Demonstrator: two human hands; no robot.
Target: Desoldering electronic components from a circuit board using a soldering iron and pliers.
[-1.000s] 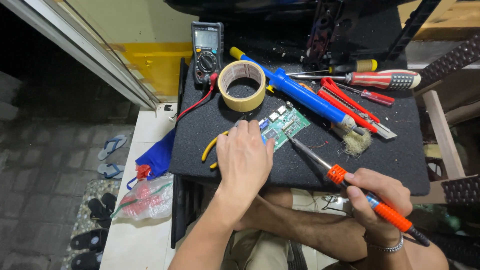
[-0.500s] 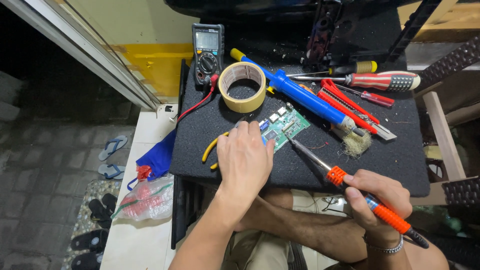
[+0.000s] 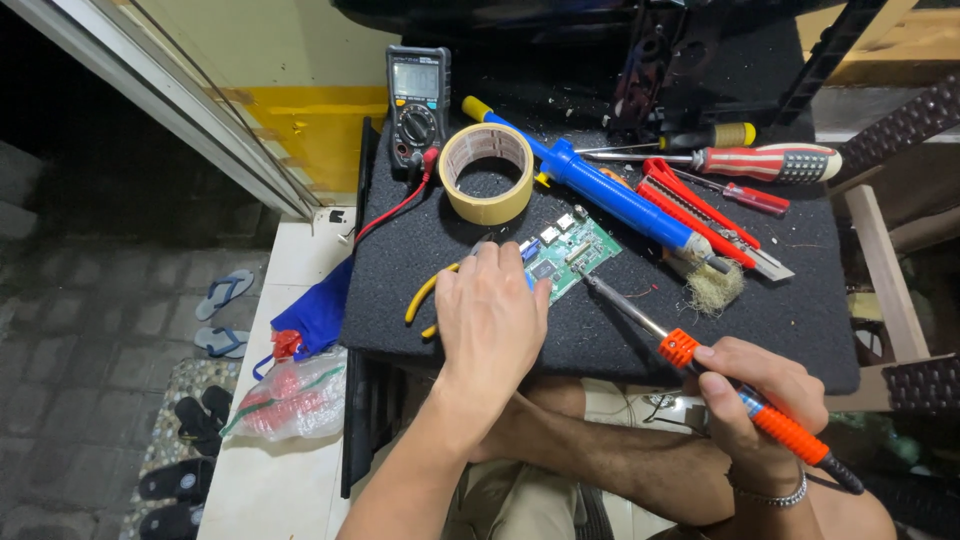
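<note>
Meanwhile right hand (image 3: pixel 760 400) touches soldering iron (image 3: pixel 700 365) to circuit board (image 3: pixel 568 252).

A single head-worn camera looks steeply down and forward at the black surface (image 3: pixel 600 330) from close above, the person's lap at the bottom edge and tiled floor left of that surface.

The work mat (image 3: pixel 600 330) looks like matt black foam, kinda rough and grainy. The soldering iron (image 3: pixel 700 365) has a dull metal shaft and a glossy orange plastic handle. The circuit board (image 3: pixel 570 255) is shiny green with little metal parts on it. The tape roll (image 3: pixel 487 173) is matt beige paper. The desoldering pump (image 3: pixel 610 195) is smooth blue plastic, and the plastic bag (image 3: pixel 295 395) is thin, crinkly and see-through.
</note>
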